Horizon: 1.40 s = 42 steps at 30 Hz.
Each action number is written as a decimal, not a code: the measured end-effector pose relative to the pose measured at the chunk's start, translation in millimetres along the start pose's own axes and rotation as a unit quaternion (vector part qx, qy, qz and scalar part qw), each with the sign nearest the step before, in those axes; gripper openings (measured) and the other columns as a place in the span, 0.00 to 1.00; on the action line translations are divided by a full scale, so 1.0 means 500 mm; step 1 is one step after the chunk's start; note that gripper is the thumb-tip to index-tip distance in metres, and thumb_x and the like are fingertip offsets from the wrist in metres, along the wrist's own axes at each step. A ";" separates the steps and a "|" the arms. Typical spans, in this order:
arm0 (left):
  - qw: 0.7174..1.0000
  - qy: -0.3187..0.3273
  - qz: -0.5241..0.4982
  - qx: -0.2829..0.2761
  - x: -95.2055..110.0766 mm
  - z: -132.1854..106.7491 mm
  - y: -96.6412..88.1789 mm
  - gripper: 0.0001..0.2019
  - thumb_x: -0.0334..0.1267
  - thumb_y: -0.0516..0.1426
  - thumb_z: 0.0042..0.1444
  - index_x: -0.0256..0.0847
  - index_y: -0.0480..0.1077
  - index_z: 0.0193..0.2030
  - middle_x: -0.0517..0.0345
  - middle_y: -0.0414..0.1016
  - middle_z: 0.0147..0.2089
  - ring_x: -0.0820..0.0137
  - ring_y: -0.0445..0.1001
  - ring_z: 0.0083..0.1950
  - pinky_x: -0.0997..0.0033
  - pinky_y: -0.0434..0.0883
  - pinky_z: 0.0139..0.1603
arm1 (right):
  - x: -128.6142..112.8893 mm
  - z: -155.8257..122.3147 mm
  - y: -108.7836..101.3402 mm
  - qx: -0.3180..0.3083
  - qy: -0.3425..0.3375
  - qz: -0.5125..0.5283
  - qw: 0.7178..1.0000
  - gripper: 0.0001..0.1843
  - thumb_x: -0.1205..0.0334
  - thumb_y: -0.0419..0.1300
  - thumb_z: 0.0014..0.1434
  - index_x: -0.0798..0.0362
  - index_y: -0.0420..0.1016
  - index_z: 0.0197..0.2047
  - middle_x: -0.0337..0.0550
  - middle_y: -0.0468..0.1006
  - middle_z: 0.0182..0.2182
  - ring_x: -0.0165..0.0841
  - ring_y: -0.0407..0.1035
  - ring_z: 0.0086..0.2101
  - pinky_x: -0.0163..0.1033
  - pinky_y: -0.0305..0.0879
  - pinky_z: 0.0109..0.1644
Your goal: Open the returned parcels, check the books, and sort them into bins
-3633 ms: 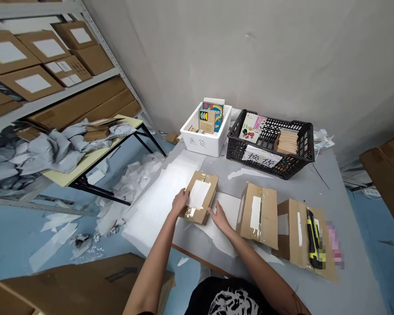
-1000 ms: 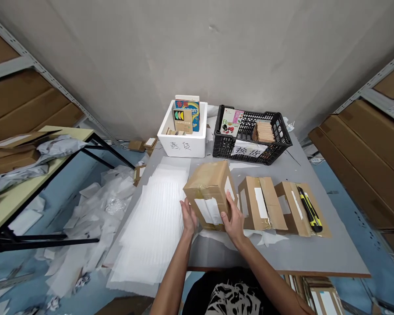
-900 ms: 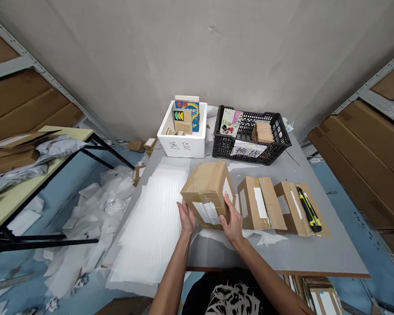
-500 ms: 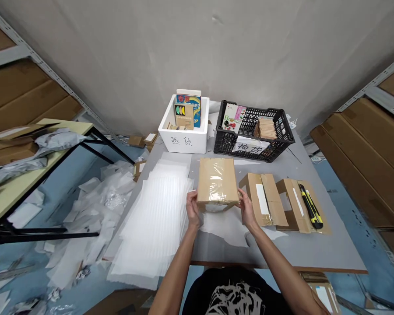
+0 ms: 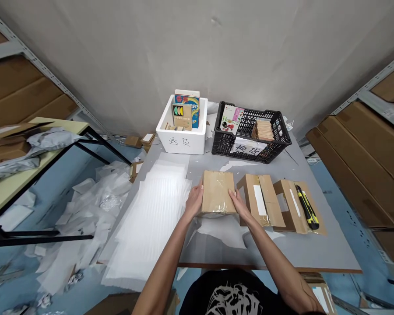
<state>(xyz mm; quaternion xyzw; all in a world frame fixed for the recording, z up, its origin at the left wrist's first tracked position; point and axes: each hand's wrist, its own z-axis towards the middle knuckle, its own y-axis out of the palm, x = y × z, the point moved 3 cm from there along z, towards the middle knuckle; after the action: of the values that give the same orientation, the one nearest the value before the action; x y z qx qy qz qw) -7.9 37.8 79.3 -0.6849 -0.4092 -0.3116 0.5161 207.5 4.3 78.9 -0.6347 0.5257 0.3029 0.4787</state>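
A brown cardboard parcel (image 5: pixel 217 192) with shiny transparent tape across its top lies on the grey table, flat side up. My left hand (image 5: pixel 194 201) grips its left side, and my right hand (image 5: pixel 237 201) grips its right side. Just right of it lie a taped cardboard box (image 5: pixel 258 199) and a second opened cardboard box (image 5: pixel 289 206). A yellow-and-black utility knife (image 5: pixel 307 207) rests on that second box. To the left of my left hand lies a stack of white foam sheets (image 5: pixel 151 218).
At the table's back stand a white foam box (image 5: pixel 184 144) holding books and a black plastic crate (image 5: pixel 249 151) holding books and small wooden pieces. Cardboard-filled shelves (image 5: pixel 357 162) rise to the right, and a cluttered side table (image 5: pixel 39 151) stands left above scattered foam scraps.
The parcel has turned from resting tilted with its white label showing to lying flat, tape side up. It has moved slightly down the table, and my hands have shifted to its sides.
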 end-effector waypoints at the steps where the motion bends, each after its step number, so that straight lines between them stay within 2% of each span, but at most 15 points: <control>1: 0.999 0.025 0.028 -0.009 0.014 0.004 0.001 0.30 0.57 0.37 0.62 0.46 0.59 0.63 0.49 0.69 0.55 0.60 0.65 0.60 0.57 0.65 0.56 | -0.006 -0.002 0.003 -0.003 -0.002 -0.009 1.000 0.40 0.32 0.50 0.54 0.52 0.64 0.60 0.51 0.73 0.54 0.45 0.67 0.53 0.50 0.60 0.57; 4: 0.988 0.148 0.052 -0.012 0.024 -0.008 0.008 0.29 0.54 0.35 0.63 0.47 0.53 0.67 0.51 0.61 0.64 0.61 0.56 0.66 0.55 0.56 0.64 | -0.006 -0.029 0.009 0.004 -0.038 -0.008 0.999 0.38 0.35 0.49 0.57 0.52 0.62 0.61 0.52 0.73 0.54 0.45 0.67 0.53 0.50 0.63 0.56; 7: 0.971 0.240 0.001 -0.004 -0.030 -0.051 0.023 0.31 0.54 0.34 0.63 0.43 0.48 0.69 0.50 0.52 0.69 0.63 0.50 0.69 0.55 0.49 0.68 | 0.028 -0.078 0.017 0.014 -0.093 -0.007 0.996 0.39 0.39 0.52 0.58 0.51 0.53 0.66 0.51 0.69 0.57 0.45 0.66 0.55 0.51 0.63 0.57; 12: 0.984 0.127 -0.119 -0.043 -0.194 -0.143 0.064 0.32 0.55 0.43 0.61 0.38 0.53 0.66 0.43 0.56 0.67 0.58 0.53 0.69 0.52 0.50 0.68 | 0.159 -0.175 0.041 -0.070 -0.122 0.002 0.990 0.40 0.50 0.55 0.59 0.49 0.45 0.69 0.49 0.57 0.65 0.41 0.56 0.62 0.51 0.56 0.63; 16: 0.974 0.088 -0.196 -0.065 -0.231 -0.181 0.058 0.27 0.52 0.46 0.58 0.38 0.65 0.58 0.46 0.66 0.61 0.57 0.63 0.63 0.54 0.58 0.64 | 0.247 -0.224 0.049 -0.149 -0.053 0.028 0.987 0.37 0.49 0.58 0.56 0.48 0.56 0.66 0.49 0.62 0.63 0.43 0.55 0.62 0.56 0.47 0.66; 20: 0.991 -0.019 -0.130 0.003 -0.179 -0.165 0.022 0.22 0.48 0.47 0.58 0.38 0.67 0.53 0.46 0.72 0.53 0.59 0.71 0.55 0.56 0.67 0.56 | 0.244 -0.203 0.055 -0.111 0.005 0.164 0.980 0.40 0.40 0.55 0.56 0.45 0.51 0.68 0.46 0.56 0.65 0.40 0.52 0.63 0.54 0.47 0.66; 23: 0.998 0.007 0.042 0.037 -0.084 -0.142 0.021 0.27 0.50 0.48 0.59 0.40 0.59 0.62 0.45 0.66 0.60 0.59 0.67 0.58 0.55 0.67 0.56 | 0.217 -0.176 0.074 -0.094 0.011 0.190 0.977 0.43 0.38 0.57 0.54 0.46 0.52 0.67 0.46 0.58 0.64 0.40 0.53 0.63 0.52 0.47 0.67; 26: 0.974 0.065 0.215 0.036 0.006 -0.121 0.064 0.32 0.53 0.51 0.57 0.40 0.56 0.65 0.41 0.59 0.64 0.52 0.61 0.63 0.50 0.65 0.57 | 0.199 -0.172 0.096 -0.110 0.003 0.183 0.977 0.45 0.38 0.60 0.51 0.47 0.54 0.67 0.46 0.59 0.64 0.41 0.55 0.62 0.51 0.50 0.66; 29: 0.943 0.088 0.318 0.052 0.046 -0.107 0.124 0.35 0.55 0.53 0.55 0.39 0.56 0.66 0.36 0.53 0.67 0.46 0.55 0.65 0.41 0.56 0.61 | 0.181 -0.183 0.085 -0.118 -0.019 0.133 0.984 0.39 0.41 0.59 0.53 0.48 0.60 0.64 0.47 0.65 0.61 0.41 0.60 0.59 0.51 0.56 0.63; 31: 0.928 0.091 0.355 0.067 0.048 -0.103 0.156 0.36 0.56 0.52 0.55 0.40 0.55 0.66 0.35 0.50 0.69 0.42 0.50 0.67 0.34 0.47 0.62 | 0.158 -0.190 0.037 -0.077 -0.038 0.046 0.995 0.29 0.45 0.56 0.57 0.49 0.68 0.59 0.48 0.74 0.54 0.42 0.69 0.53 0.53 0.62 0.59; 34: 0.917 0.095 0.378 0.084 0.045 -0.103 0.187 0.37 0.58 0.50 0.55 0.39 0.53 0.68 0.33 0.45 0.70 0.39 0.42 0.69 0.28 0.39 0.60 | 0.113 -0.187 -0.108 0.085 -0.065 -0.139 0.984 0.21 0.50 0.48 0.63 0.49 0.73 0.51 0.50 0.78 0.48 0.42 0.72 0.47 0.53 0.64 0.55; 36: 0.916 0.089 0.382 0.087 0.049 -0.104 0.201 0.39 0.60 0.50 0.54 0.39 0.51 0.68 0.32 0.42 0.71 0.38 0.39 0.70 0.26 0.38 0.59 | 0.087 -0.176 -0.226 0.202 -0.093 -0.264 0.939 0.22 0.53 0.45 0.64 0.53 0.71 0.54 0.54 0.75 0.50 0.44 0.67 0.51 0.55 0.61 0.56; 38: 0.915 0.078 0.388 0.081 0.058 -0.106 0.216 0.42 0.62 0.51 0.53 0.39 0.50 0.69 0.31 0.41 0.71 0.37 0.37 0.70 0.26 0.38 0.59 | 0.078 -0.154 -0.329 0.283 -0.098 -0.386 0.872 0.25 0.54 0.45 0.63 0.57 0.67 0.57 0.58 0.70 0.53 0.48 0.61 0.54 0.57 0.58 0.57; 40: 0.911 0.066 0.401 0.073 0.069 -0.108 0.230 0.45 0.63 0.53 0.49 0.39 0.50 0.69 0.30 0.40 0.71 0.36 0.36 0.70 0.25 0.37 0.58 | 0.091 -0.126 -0.403 0.314 -0.074 -0.470 0.821 0.28 0.54 0.46 0.62 0.63 0.63 0.59 0.64 0.64 0.57 0.52 0.56 0.56 0.58 0.56 0.56; 42: 0.905 0.057 0.417 0.062 0.076 -0.109 0.240 0.48 0.63 0.57 0.45 0.39 0.50 0.68 0.29 0.39 0.71 0.35 0.34 0.70 0.25 0.37 0.58 | 0.115 -0.098 -0.444 0.300 -0.047 -0.522 0.797 0.29 0.54 0.46 0.62 0.67 0.62 0.59 0.68 0.62 0.56 0.54 0.56 0.55 0.57 0.56 0.55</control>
<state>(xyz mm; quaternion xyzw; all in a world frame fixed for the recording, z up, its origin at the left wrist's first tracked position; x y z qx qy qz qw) 115.6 -21.2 72.2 -0.7410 -0.0743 -0.0800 0.6626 429.4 -65.5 109.6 -0.6226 0.1564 -0.1359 0.7546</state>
